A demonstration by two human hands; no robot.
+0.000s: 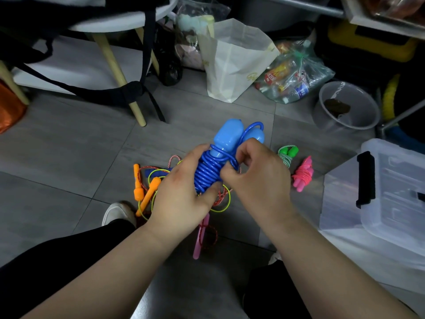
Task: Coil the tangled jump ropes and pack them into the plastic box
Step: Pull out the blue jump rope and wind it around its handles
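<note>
hidden bits
the left hand (181, 196) covers the bottom of the blue rope (207, 171) and some tangled ropes (150, 191); the plastic box (395, 180) runs off the right edge.

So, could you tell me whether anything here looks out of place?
Nothing looks damaged or spilled. The coiled green-handled rope and coiled pink rope lie on the grey tiled floor beside the clear plastic box, not inside it, and the orange-handled rope lies tangled with a red-and-white cord.
</note>
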